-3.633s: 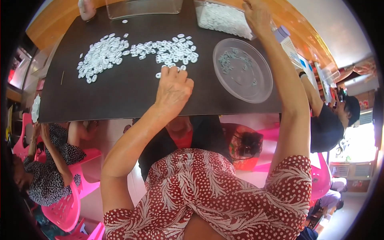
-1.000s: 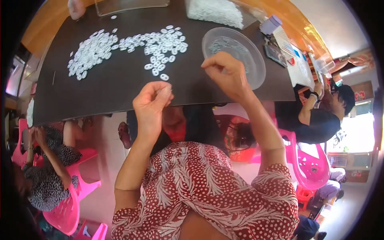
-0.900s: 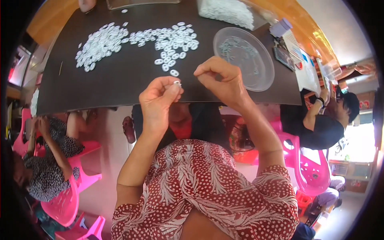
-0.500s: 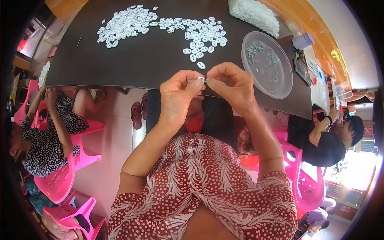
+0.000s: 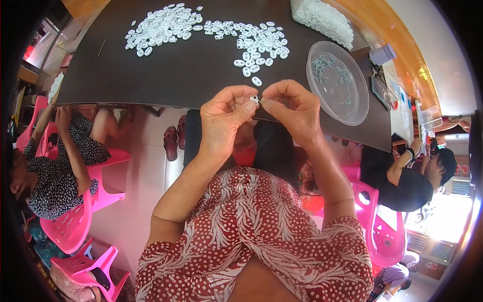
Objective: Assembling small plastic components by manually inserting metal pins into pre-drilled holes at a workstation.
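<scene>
My left hand [image 5: 221, 120] pinches a small white plastic piece [image 5: 254, 99] between thumb and fingertips, just off the table's near edge. Close against it, the thumb and forefinger of my right hand [image 5: 297, 111] are pressed together at the piece's right side; whatever they hold is too small to name. A single white oval piece with two holes [image 5: 256, 81] lies on the table just beyond my fingers. Many more like it form a heap [image 5: 163, 27] at the far left and a looser cluster [image 5: 259, 43] in the far middle.
To the right, a round clear plastic dish [image 5: 358, 118] holds small grey-green pins [image 5: 327, 68]. A clear box of white pieces [image 5: 324, 22] stands at the back right, near a purple-grey cup [image 5: 383, 53] and a phone [image 5: 380, 91]. People sit on pink chairs at both sides.
The white piece in my left hand has turned slightly, and my right fingertips have shifted a little beside it. The view has tilted slightly; the pieces on the table look unmoved.
</scene>
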Motion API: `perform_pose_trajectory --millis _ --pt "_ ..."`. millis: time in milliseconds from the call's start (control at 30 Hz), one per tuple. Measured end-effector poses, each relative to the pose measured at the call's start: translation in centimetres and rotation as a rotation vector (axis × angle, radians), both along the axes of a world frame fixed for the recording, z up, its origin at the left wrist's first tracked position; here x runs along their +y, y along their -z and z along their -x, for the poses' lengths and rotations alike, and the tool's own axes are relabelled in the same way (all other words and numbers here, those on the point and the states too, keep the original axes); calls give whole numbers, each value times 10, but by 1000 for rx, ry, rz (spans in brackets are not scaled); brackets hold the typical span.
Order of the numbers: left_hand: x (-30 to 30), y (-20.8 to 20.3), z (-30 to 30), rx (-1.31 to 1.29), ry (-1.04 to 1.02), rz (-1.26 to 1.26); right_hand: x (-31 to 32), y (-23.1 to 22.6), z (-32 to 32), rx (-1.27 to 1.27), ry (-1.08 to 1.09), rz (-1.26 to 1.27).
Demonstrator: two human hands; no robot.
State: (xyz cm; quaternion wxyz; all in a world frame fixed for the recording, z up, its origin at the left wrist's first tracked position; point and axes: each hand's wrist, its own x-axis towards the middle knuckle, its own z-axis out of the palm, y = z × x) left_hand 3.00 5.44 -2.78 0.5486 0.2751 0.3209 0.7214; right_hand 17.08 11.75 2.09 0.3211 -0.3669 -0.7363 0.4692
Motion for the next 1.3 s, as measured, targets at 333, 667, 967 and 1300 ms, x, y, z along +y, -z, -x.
perform_pose_trajectory --millis 333,667,967,1300 --pt "-2 5 0 50 -32 -21 -1 2 4 -12 -10 16" --pt "-3 9 0 63 -63 -25 -2 4 5 -13 -9 8" --pt "-4 10 -3 142 -128 -26 -4 8 8 -8 -7 7" --pt "-6 6 -6 220 -190 -28 -8 14 13 43 44 7"
